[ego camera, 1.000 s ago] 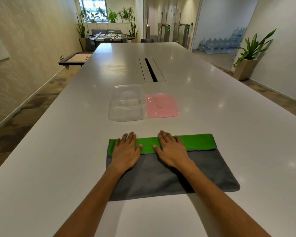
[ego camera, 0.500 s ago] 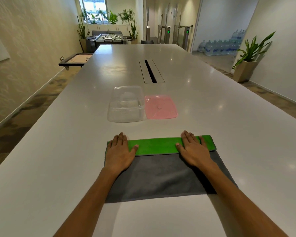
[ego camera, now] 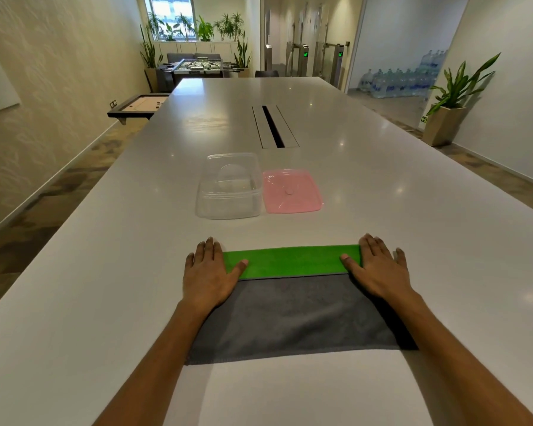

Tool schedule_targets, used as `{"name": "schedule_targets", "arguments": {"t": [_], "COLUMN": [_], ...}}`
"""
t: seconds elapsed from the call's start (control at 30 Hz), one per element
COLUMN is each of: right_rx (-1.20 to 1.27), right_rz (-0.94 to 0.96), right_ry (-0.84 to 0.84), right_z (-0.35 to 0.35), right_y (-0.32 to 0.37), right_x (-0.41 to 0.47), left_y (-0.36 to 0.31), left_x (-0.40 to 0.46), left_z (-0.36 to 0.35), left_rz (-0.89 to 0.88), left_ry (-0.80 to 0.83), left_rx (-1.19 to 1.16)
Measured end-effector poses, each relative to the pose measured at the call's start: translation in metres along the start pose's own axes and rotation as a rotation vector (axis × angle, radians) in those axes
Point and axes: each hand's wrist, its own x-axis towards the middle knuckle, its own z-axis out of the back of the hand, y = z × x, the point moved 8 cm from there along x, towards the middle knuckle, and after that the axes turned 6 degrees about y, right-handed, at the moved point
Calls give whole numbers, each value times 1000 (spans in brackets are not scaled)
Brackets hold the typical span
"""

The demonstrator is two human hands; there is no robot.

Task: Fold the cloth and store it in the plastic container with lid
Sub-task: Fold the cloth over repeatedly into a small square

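Note:
A grey cloth (ego camera: 293, 315) lies flat on the white table in front of me, its far edge showing a green strip (ego camera: 290, 261). My left hand (ego camera: 208, 272) rests flat on the cloth's far left corner, fingers spread. My right hand (ego camera: 377, 267) presses flat on the far right corner, partly past the cloth's edge. Neither hand grips anything. Beyond the cloth stands a clear plastic container (ego camera: 230, 186), open and empty. Its pink lid (ego camera: 291, 192) lies flat on the table just to the container's right.
The long white table (ego camera: 413, 210) has a black cable slot (ego camera: 271, 127) behind the container. A potted plant (ego camera: 450, 103) and stacked water bottles (ego camera: 400, 78) stand at the right; a foosball table (ego camera: 197, 67) is at the far end.
Both hands have slid apart along the green strip, from the cloth's middle to its far corners, smoothing it flat. The cloth, container and lid have stayed in place.

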Motion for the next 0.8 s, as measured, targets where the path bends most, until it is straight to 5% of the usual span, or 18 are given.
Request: {"name": "schedule_targets", "arguments": {"t": [0.47, 0.8], "right_rx": [56, 292], "right_rz": [55, 127], "right_ry": [-88, -189], "right_z": [8, 31], "right_y": [3, -12], "right_x": [-8, -70], "left_y": [-2, 5], "left_x": [-2, -59], "left_z": [5, 26], "left_rz": [-41, -371], "left_ry": [-30, -37], "left_rx": [-77, -432]}}
